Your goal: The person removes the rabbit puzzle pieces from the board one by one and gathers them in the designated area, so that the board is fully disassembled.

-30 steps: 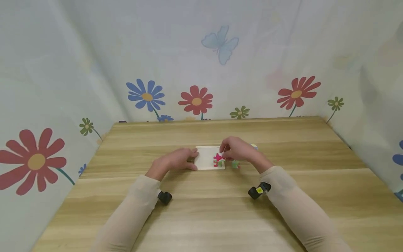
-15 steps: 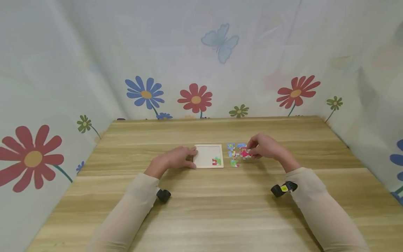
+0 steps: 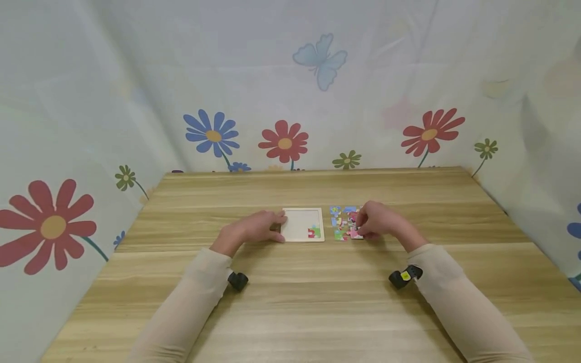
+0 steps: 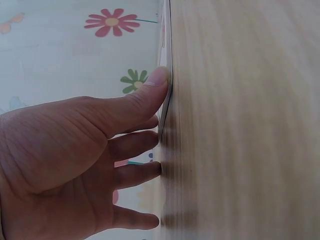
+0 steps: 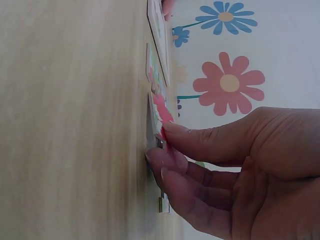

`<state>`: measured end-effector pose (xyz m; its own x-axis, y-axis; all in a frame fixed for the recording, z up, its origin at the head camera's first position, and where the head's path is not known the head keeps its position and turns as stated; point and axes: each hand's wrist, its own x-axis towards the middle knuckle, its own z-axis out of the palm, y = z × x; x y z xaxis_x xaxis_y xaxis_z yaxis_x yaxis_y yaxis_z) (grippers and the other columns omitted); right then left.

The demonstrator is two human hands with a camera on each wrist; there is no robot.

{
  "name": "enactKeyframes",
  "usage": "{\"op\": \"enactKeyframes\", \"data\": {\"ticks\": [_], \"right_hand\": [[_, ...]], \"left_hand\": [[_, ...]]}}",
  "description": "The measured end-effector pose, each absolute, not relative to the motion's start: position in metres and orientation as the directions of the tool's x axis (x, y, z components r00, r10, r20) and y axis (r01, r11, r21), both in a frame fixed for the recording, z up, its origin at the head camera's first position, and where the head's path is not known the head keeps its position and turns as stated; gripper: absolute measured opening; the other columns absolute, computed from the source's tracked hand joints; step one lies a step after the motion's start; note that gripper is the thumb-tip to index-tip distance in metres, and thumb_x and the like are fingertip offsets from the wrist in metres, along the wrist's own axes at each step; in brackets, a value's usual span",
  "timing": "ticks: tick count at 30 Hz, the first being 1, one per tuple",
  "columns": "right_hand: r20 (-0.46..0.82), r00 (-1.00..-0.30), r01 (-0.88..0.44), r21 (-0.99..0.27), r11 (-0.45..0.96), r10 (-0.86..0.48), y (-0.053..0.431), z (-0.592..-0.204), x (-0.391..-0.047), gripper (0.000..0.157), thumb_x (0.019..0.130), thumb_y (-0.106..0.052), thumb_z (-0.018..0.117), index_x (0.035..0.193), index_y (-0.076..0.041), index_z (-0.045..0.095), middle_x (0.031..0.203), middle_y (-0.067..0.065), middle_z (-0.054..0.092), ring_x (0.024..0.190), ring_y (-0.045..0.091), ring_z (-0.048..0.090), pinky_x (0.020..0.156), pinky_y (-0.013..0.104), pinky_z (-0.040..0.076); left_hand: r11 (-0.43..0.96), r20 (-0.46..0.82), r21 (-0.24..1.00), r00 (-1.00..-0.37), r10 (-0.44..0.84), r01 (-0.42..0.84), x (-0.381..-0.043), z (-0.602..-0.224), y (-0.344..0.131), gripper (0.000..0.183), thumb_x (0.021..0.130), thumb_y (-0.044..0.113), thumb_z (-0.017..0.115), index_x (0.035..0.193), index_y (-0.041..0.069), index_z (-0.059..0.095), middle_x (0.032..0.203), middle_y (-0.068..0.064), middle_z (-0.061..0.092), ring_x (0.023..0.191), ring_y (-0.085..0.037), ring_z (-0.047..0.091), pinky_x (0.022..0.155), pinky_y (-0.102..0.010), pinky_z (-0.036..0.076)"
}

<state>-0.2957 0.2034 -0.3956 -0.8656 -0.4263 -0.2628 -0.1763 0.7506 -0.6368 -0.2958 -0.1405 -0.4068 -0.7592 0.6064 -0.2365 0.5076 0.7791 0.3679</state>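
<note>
My left hand (image 3: 255,227) rests at the left side of a pale square puzzle tray (image 3: 295,237). Its thumb touches the near corner and its fairly straight fingers reach the far one. In the left wrist view the fingertips (image 4: 150,171) meet the table beside the tray. A red and green puzzle piece (image 3: 314,232) lies in the tray's near right corner. To the right, my right hand (image 3: 379,221) pinches a pink and white puzzle piece (image 5: 161,117) between thumb and fingers. The right wrist view shows it tilted up from the table.
Several loose puzzle pieces (image 3: 338,222) lie on the wooden table (image 3: 299,297) between the tray and my right hand, blue ones at the far side. A flower-printed cloth (image 3: 363,96) stands behind the table.
From over the tray, my right hand has moved right to the loose pieces, then slightly nearer to me, uncovering more of them. My left hand has stayed at the tray.
</note>
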Motion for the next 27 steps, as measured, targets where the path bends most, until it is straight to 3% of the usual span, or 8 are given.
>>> {"op": "enactKeyframes", "data": {"ticks": [20,27], "right_hand": [[-0.261,-0.876,-0.171,-0.618,0.767,-0.406,0.2002,-0.4007,-0.2940,0.004,0.086,0.004,0.073,0.090,0.004,0.073,0.075,0.008,0.071,0.063,0.017,0.067,0.061,0.033,0.058],[-0.181,-0.884,-0.258,-0.579,0.773,-0.430,0.1936,-0.3932,-0.2942,0.006,0.085,0.000,0.074,0.090,0.002,0.074,0.076,0.004,0.069,0.062,0.014,0.061,0.058,0.027,0.051]], "left_hand": [[0.792,-0.242,0.367,-0.771,0.588,0.489,-0.2943,-0.4108,-0.1427,0.070,0.094,0.034,0.070,0.152,0.008,0.042,0.161,-0.012,0.029,0.146,-0.029,0.031,0.117,-0.042,0.029],[0.785,-0.235,0.369,-0.767,0.597,0.498,-0.2945,-0.4080,-0.1422,0.069,0.094,0.032,0.070,0.152,0.006,0.042,0.160,-0.014,0.030,0.146,-0.030,0.031,0.116,-0.043,0.030]]}}
